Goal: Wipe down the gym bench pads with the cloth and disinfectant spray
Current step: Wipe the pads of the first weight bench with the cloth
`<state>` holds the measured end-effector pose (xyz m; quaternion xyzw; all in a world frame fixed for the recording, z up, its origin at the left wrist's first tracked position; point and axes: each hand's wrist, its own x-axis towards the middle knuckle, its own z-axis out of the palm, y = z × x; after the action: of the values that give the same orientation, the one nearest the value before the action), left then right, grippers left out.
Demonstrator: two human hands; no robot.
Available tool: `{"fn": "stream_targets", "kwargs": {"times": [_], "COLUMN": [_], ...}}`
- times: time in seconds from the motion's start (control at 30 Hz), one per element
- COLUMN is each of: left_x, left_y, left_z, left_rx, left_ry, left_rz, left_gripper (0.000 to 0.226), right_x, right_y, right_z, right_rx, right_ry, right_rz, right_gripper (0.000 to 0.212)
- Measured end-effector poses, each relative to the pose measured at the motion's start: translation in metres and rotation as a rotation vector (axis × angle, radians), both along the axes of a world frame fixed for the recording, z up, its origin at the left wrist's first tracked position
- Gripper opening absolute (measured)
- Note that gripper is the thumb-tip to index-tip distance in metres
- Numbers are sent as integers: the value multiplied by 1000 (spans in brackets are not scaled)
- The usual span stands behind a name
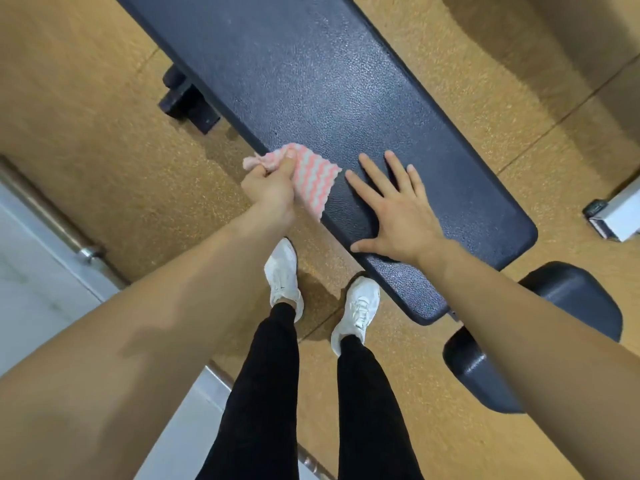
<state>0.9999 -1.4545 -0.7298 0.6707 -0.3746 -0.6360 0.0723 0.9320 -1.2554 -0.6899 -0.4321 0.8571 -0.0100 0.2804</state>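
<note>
Left hand [268, 194] curled tight round bunched end of cloth [313, 176], thumb on top; rest of pink-and-white cloth spread flat on near long edge of dark padded surface [311, 81]. Right hand [398, 216] flat on same surface just beside cloth, fingers straight and spread, holding nothing. Smaller pad [571, 306] beyond surface's rounded end, partly behind right forearm. White shoes [284, 271] on speckled tan floor [86, 98] beside surface. White object [620, 216] at right frame edge, possibly box, cut off.
</note>
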Motion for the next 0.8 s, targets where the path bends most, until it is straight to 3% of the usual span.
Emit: {"fn": "stream_targets", "kwargs": {"times": [0.23,0.5,0.57,0.67,0.8], "left_x": [-32,-54,-60,-65,-68], "left_y": [-81,-154,-173,-186,-196], "left_z": [12,33,36,42,45], "left_rx": [-34,5,-16,-24,-20], "left_ry": [-44,-125,-154,-181,-229], "left_rz": [-32,-193,-218,-269,-279], "left_gripper": [42,45,60,69,77], "right_x": [3,9,9,9,-8], "right_y": [-17,-41,-47,-60,-97], "right_z": [16,36,40,48,56], "right_rx": [147,312,332,353,326], "right_ry": [-14,-71,-95,-118,-30], "right_rz": [-33,-115,-142,-195,-274], "right_gripper": [130,128,125,105,48]}}
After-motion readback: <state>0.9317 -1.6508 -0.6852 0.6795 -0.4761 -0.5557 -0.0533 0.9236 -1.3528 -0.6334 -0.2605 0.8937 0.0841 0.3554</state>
